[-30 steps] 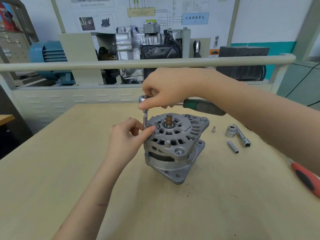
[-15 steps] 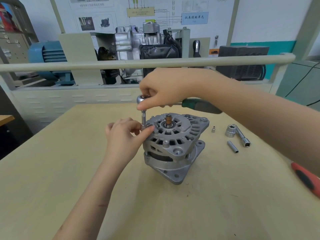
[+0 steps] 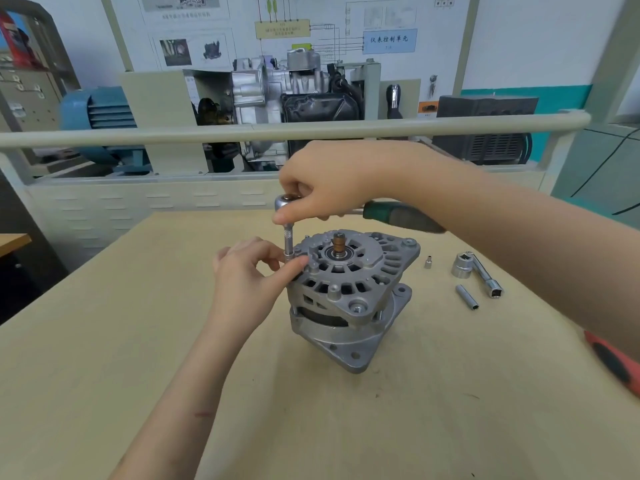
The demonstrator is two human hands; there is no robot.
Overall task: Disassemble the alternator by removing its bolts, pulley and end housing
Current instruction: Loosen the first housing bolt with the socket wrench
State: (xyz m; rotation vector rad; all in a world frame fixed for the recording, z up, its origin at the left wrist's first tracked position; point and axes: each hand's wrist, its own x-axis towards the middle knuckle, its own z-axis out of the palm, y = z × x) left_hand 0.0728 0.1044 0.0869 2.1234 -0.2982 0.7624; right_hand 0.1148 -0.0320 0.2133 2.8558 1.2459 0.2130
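A person works a ratchet (image 3: 287, 204) over an alternator (image 3: 349, 292) that stands shaft-up near the middle of a wooden bench (image 3: 104, 341), its wide mounting flange flat on the wood, apparently so the housing bolts face the tool. The right hand (image 3: 332, 181) curls round the ratchet's head rather than its green handle (image 3: 401, 216), a grip that suggests light spinning or steadying, not heavy torque. Below the head, a slim extension (image 3: 288, 240) drops upright to the housing's far-left rim. There the left hand (image 3: 252, 275) pinches the lower end of the extension between thumb and forefinger, most likely to keep the socket square on a bolt; the bolt itself is hidden by the fingers. The ribbed end housing (image 3: 353, 271) sits a little tilted on the body, with a gap at its near side, so the job looks partway along. No pulley shows on the copper-coloured shaft tip (image 3: 338, 242). To the right, well apart from the alternator, lie a large socket (image 3: 462, 265) touching a second wrench (image 3: 485, 275), a long socket (image 3: 467, 296) and a small bit (image 3: 428, 262), set within reach for the other fastener sizes.
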